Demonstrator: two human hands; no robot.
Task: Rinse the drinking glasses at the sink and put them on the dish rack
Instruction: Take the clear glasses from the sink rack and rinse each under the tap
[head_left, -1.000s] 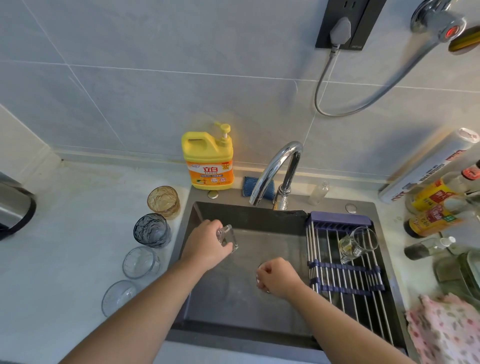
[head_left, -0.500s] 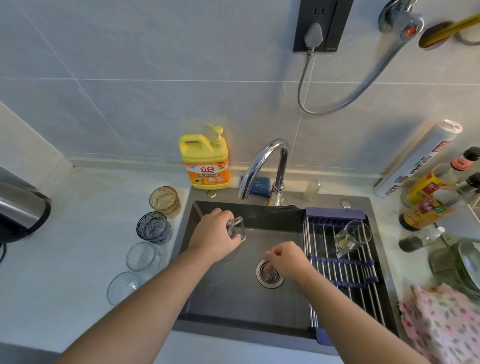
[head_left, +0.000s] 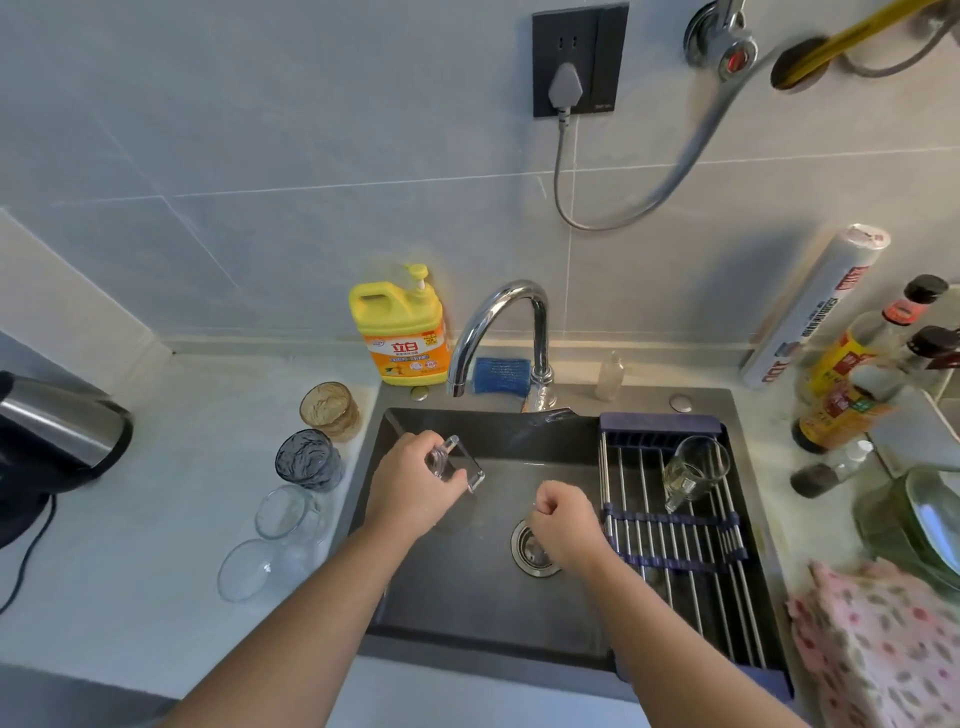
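My left hand (head_left: 410, 486) grips a clear square drinking glass (head_left: 460, 464) over the dark sink (head_left: 467, 597), below and left of the chrome tap (head_left: 498, 327). My right hand (head_left: 563, 525) is a closed fist above the drain (head_left: 527, 553), holding nothing I can see. One clear glass (head_left: 693, 470) lies tilted on the roll-up dish rack (head_left: 675, 540) across the sink's right side. On the counter to the left stand an amber glass (head_left: 330, 410), a dark blue glass (head_left: 309, 460) and two clear glasses (head_left: 283, 514) (head_left: 249, 569).
A yellow detergent bottle (head_left: 402, 332) and a blue sponge (head_left: 501, 374) sit behind the sink. A kettle (head_left: 57, 436) stands far left. Sauce bottles (head_left: 852, 384), a foil roll (head_left: 815, 306), stacked dishes (head_left: 930, 519) and a floral cloth (head_left: 883, 644) crowd the right counter.
My left hand has turned the square glass slightly and kept it near the sink's back left. My right fist shifted right of the drain, uncovering it. The view tilted upward.
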